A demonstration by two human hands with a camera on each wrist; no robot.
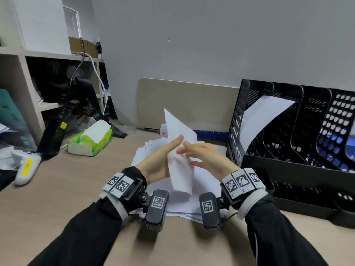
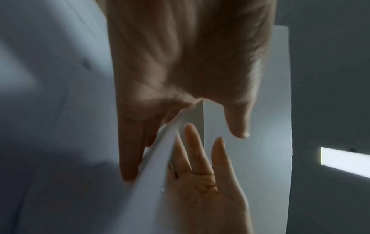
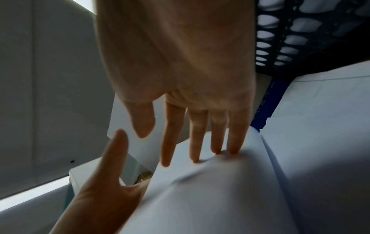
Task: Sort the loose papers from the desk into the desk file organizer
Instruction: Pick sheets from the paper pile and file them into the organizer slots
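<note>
From the head view, the left hand and right hand hold a sheet upright between flat palms above the paper pile on the bench; best keep it unbent toward the organizer. Left wrist: left fingers lie straight behind the sheet. Right wrist: right fingers press it, nearly straight.

A desk is backed by a wall. A pile of papers lies at the middle of the desk. One sheet is held upright above the pile, between the left hand and the right hand. An organizer stands at the right edge, just beside the pile; a sheet leans in its leftmost slot. A tissue box sits left of the pile, toward the back. A remote lies at the left edge.
</note>
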